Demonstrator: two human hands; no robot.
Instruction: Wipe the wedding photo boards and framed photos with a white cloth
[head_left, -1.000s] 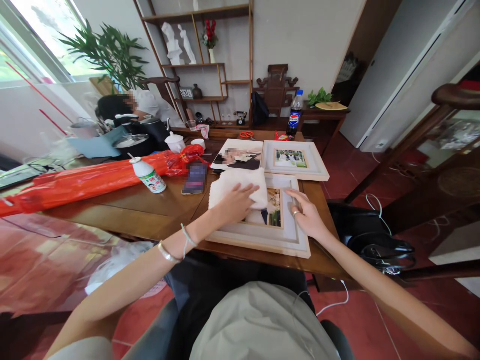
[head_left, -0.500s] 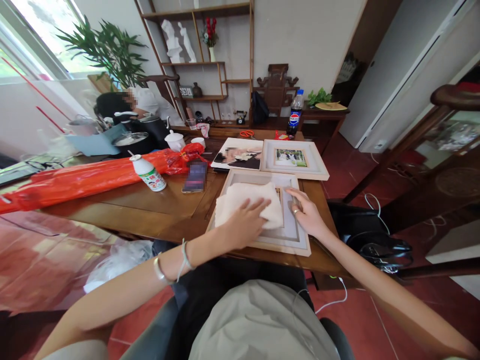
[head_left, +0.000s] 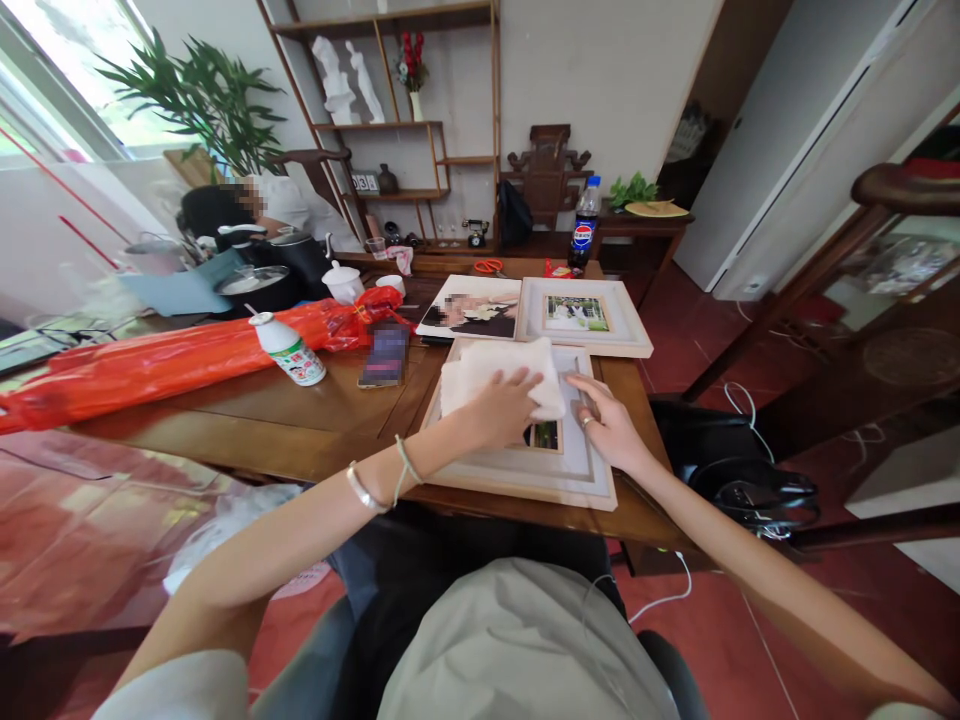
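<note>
A folded white cloth (head_left: 487,372) lies over the upper left of a pale wooden picture frame (head_left: 555,492). My left hand (head_left: 506,410) presses on it from above, fingers spread and flat. Below the cloth, part of a dark picture (head_left: 546,435) shows inside the frame's white mount. On the frame's right side rests my right hand (head_left: 613,432), its visible fingers stretched inward and apart. Its remaining fingers are hidden. Behind this frame lies a second framed photo (head_left: 576,313), with an unframed photo print (head_left: 471,308) at its left.
Left on the wooden table (head_left: 315,430) are a phone (head_left: 384,357), a white bottle (head_left: 287,350) and a long red plastic-wrapped bundle (head_left: 172,360). Orange-handled scissors (head_left: 489,266) and a cola bottle (head_left: 584,225) stand farther back. A person (head_left: 281,205) sits at the far left.
My left hand and the cloth have slid up and slightly right over the frame, uncovering the lower part of its picture. My right hand keeps its place on the frame.
</note>
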